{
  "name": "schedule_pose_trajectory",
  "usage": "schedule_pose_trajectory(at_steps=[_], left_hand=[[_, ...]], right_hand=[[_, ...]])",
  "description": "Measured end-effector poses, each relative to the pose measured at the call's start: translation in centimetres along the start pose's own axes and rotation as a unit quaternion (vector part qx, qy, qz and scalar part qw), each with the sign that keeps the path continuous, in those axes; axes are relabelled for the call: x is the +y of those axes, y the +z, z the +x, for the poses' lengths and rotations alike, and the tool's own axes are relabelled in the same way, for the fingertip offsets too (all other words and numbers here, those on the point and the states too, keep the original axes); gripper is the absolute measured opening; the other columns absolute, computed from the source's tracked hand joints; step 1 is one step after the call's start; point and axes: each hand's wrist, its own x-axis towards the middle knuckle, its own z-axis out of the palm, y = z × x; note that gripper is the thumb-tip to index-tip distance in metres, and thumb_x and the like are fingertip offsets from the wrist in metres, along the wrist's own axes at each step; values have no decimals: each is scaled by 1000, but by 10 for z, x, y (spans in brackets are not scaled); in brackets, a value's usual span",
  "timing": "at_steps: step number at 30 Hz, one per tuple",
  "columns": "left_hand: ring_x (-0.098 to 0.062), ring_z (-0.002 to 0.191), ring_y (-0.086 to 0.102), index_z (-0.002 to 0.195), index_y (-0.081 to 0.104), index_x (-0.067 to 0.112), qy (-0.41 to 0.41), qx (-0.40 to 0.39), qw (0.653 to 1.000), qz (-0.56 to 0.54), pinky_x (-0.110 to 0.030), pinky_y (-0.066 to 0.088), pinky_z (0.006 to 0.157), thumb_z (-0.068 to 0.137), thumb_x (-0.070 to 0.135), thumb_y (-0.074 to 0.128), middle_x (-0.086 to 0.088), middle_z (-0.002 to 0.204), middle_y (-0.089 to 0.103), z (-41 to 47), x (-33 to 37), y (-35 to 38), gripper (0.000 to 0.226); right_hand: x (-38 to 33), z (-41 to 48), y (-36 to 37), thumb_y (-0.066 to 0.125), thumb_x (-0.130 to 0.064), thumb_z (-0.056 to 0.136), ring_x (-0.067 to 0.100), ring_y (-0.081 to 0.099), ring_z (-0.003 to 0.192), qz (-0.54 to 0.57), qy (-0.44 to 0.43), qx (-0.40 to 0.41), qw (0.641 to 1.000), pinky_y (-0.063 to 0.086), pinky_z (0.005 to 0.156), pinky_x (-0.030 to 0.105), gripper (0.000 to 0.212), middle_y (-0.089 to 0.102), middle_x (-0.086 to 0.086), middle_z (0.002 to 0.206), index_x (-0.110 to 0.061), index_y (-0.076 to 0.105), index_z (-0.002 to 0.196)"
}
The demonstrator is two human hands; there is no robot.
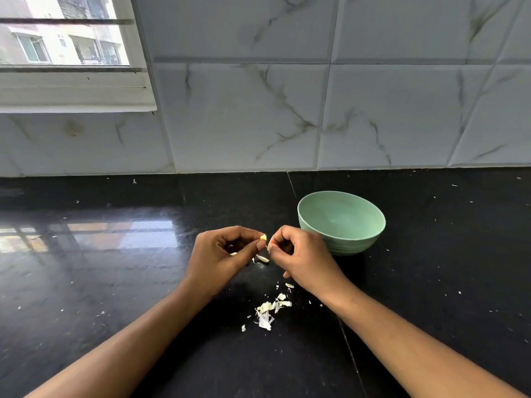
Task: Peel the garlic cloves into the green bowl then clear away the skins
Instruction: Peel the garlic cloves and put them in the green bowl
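My left hand [222, 254] pinches a small pale garlic clove [263, 237] between thumb and fingertips, above the black counter. My right hand [298, 255] is right beside it, fingers curled, pinching at the clove's skin. A loose piece of garlic or skin [262, 258] lies on the counter just below the hands. A small heap of white garlic skins [270, 310] sits nearer to me between my forearms. The green bowl [342, 222] stands just right of my right hand; its visible inside looks bare.
The black polished counter [115, 282] is dotted with tiny white flecks. A white marbled tile wall [287, 110] rises behind it, with a window [66, 38] at the upper left. A counter seam [349, 349] runs toward me under the right forearm.
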Motion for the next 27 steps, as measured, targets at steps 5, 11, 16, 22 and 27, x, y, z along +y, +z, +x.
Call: schedule_pose_trajectory(at_steps=[5, 11, 16, 22, 27], left_hand=[[-20, 61, 68, 80, 72, 17, -96, 23, 986, -137, -40, 56, 62, 73, 26, 76, -10, 75, 72, 4, -2, -1, 12], [-15, 52, 63, 80, 66, 4, -124, -14, 978, -164, -23, 47, 46, 73, 19, 69, -9, 74, 71, 5, 2, 1, 17], [-14, 52, 61, 79, 68, 5, -118, -22, 980, -158, -22, 45, 43, 72, 19, 70, -24, 75, 67, 4, 1, 2, 15], [-14, 51, 61, 81, 67, 4, -120, -32, 978, -168, -22, 44, 40, 73, 16, 70, -10, 77, 72, 4, 0, 1, 14], [-14, 46, 59, 82, 66, 5, -126, -38, 975, -181, -20, 42, 38, 72, 14, 70, -10, 78, 73, 4, 0, 0, 14]], right_hand=[[-3, 0, -14, 70, -16, 79, 1, 57, 51, -47, 12, -63, 997, 54, 59, 31, 7, 57, -16, 51, -16, 69, 72], [-10, -1, -32, 69, -2, 80, 17, 65, 56, -33, 17, -199, 979, 57, 55, 27, 12, 68, 4, 67, -13, 64, 81], [-15, -3, -36, 50, 1, 86, 14, 68, 62, -49, 12, -243, 969, 55, 55, 27, 20, 70, 1, 78, -15, 61, 91], [-18, -2, -41, 48, -3, 86, 10, 68, 67, -31, 19, -242, 970, 55, 55, 24, 23, 70, -3, 83, -18, 65, 89], [-14, -1, -39, 73, -8, 79, 13, 64, 53, 14, 13, -175, 984, 53, 52, 23, 8, 66, -1, 62, -13, 67, 80]])
